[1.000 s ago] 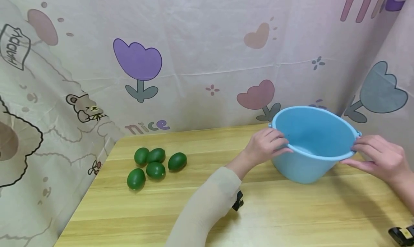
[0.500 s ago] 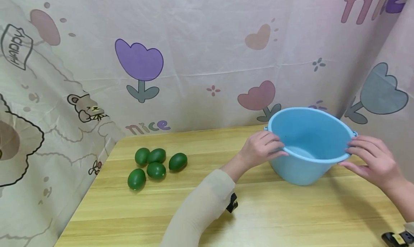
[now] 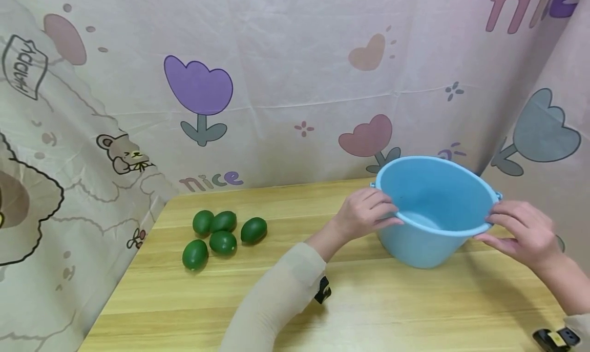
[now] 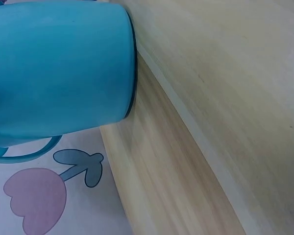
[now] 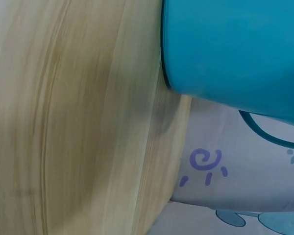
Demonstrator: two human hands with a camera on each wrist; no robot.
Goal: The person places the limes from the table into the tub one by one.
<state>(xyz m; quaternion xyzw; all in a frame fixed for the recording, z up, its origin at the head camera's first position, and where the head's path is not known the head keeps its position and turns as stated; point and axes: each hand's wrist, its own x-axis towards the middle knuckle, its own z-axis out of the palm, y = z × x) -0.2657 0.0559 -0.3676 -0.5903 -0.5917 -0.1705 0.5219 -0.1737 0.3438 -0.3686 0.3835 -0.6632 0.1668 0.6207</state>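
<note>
Blue bucket (image 3: 421,247) at rt of worktop (image 3: 392,303), mouth up, btwn hands: L hand (image 3: 366,213) has grip pinching rim's L side, R hand (image 3: 523,231) same on R. 5 green fruits (image 3: 223,243) well L of bucket; L hand nearer them.

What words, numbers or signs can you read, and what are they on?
"HAPPY", sideways: printed banner on left cloth.
"nice": back cloth, lower left.
"n…e", large: back cloth, upper right; middle letters unclear.
Blue bucket: no text visible.
Black right-wrist gadget: too small to read.
</note>
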